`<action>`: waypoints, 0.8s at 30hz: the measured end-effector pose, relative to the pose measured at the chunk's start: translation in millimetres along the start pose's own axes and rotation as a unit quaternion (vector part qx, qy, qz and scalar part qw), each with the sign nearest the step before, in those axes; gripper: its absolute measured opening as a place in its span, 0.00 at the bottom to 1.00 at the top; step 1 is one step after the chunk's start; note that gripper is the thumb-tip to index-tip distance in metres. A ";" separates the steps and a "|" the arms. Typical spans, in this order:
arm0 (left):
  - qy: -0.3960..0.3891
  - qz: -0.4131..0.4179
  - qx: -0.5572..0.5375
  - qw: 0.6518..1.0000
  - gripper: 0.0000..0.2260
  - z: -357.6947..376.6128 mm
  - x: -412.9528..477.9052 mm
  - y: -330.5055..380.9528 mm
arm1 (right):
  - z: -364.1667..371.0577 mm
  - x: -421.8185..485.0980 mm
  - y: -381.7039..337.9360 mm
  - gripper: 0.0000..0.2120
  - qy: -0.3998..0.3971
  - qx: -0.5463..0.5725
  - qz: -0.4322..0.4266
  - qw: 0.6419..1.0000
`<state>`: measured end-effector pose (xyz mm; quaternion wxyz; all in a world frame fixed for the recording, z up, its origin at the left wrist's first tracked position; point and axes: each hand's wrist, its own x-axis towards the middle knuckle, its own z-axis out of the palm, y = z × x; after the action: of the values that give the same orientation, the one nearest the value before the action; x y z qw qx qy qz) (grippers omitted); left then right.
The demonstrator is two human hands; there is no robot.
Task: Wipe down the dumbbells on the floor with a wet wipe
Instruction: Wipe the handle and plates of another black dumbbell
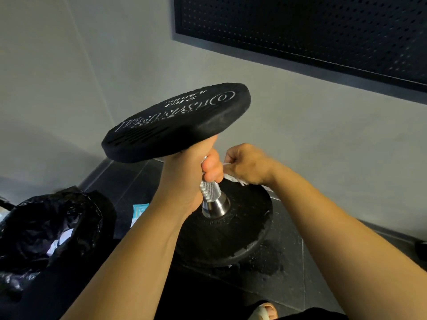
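Note:
A black dumbbell (178, 122) stands on end, tilted, with its lower plate (233, 236) on the dark floor and white lettering on its upper plate. My left hand (184, 179) is wrapped around its knurled steel handle (210, 192), just under the upper plate. My right hand (247, 165) is closed on a crumpled white wet wipe (233, 177), which presses against the far rim of the lower plate. Most of the wipe is hidden inside my fist.
A black bin bag (46, 227) with white scraps inside lies at the left. A light blue wipe packet (138, 212) lies on the floor behind my left forearm. A grey wall and a dark perforated panel (323, 31) stand close behind. A wet patch (270, 259) darkens the floor beside the plate.

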<state>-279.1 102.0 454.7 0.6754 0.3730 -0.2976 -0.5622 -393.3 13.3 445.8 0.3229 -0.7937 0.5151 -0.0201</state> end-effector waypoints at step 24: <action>0.339 -0.081 -0.152 0.925 0.12 -5.3 18.9 -13.3 | 10.3 -64.4 -13.5 0.16 0.342 0.352 0.003 0.871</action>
<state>-278.2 83.1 440.3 0.7370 0.4567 0.0696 -0.4934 -408.9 75.4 464.3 0.3850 -0.5698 0.5541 -0.4692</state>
